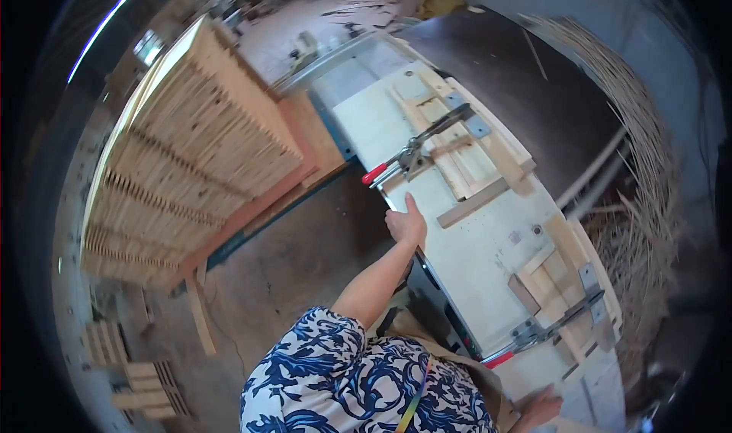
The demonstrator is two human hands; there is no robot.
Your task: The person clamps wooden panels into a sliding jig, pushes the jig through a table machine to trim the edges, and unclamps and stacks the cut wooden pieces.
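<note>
My left hand [408, 223] is at the near edge of a pale sliding board [476, 261], its thumb on top and its fingers curled at the rim. Lower right, my right hand [540, 408] lies on the board with fingers stretched out, partly cut off by my clothing and the frame. Above my left hand sits a toggle clamp [415, 149] with a red handle, over a wooden strip frame [457, 158]. A second red-handled toggle clamp [545, 330] stands near my right hand, beside more wooden blocks [545, 284].
A tall stack of wooden slats [191, 151] stands on a pallet-like base at the left. Beyond the board lie a dark tabletop [511, 67] and a heap of thin wood offcuts [640, 120]. Small slat bundles [149, 387] rest on the floor.
</note>
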